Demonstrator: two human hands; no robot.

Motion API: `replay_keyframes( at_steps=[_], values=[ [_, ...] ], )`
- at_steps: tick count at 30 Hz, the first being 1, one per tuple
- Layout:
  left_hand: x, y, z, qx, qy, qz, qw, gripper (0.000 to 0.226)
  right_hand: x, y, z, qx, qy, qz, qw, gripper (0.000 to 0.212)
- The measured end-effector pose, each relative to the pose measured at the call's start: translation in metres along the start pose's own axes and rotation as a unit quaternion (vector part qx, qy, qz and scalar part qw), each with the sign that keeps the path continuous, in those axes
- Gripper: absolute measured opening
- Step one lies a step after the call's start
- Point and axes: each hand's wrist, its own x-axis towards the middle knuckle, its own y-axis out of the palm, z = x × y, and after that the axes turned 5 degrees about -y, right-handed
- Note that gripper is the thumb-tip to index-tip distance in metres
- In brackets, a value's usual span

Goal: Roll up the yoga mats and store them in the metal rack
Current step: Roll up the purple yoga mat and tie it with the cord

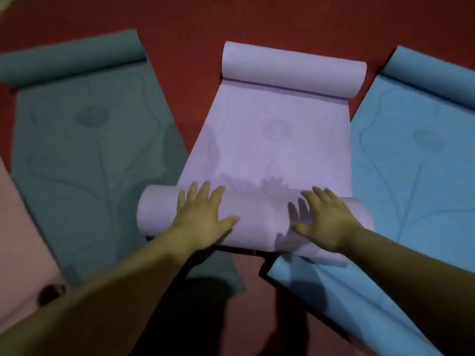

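Just ahead of me the lilac yoga mat (270, 150) lies on the red floor (195, 27) between a grey-green mat (84, 140) and a blue mat (411, 176), its near end wound into a roll and its far end curled up. My left hand (203, 217) and right hand (326, 222) press flat on that near roll, fingers straight and spread. A faint round emblem (277, 128) and curved lines mark its face, too dim to read.

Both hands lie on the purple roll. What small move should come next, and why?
Probably push the roll forward: the left hand and right hand lie flat on it, and much of the purple mat beyond is flat.
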Motion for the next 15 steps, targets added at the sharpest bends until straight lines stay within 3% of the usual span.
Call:
replay_keyframes(
  at_steps=[4, 7, 10, 12, 15],
  values=[
    [0.037, 0.045, 0.003, 0.006, -0.059, -0.006, 0.998, 0.094, 0.026, 0.032, -0.008, 0.039, 0.047, 0.011, 0.998, 0.095],
    [0.003, 0.085, 0.009, 0.071, -0.079, -0.009, 0.994, 0.088, -0.003, 0.060, 0.000, -0.058, 0.018, -0.007, 0.998, 0.067],
    [-0.029, 0.100, 0.022, 0.108, -0.058, -0.048, 0.991, 0.076, -0.035, 0.087, 0.012, -0.092, -0.029, -0.026, 0.995, 0.061],
    [-0.041, 0.106, 0.033, 0.081, -0.016, -0.071, 0.994, 0.075, -0.049, 0.096, 0.017, -0.021, -0.056, 0.015, 0.998, 0.052],
    [-0.059, 0.103, 0.044, 0.036, -0.010, -0.031, 0.999, 0.067, -0.061, 0.088, 0.025, 0.061, -0.029, 0.079, 0.995, 0.051]
  ],
)
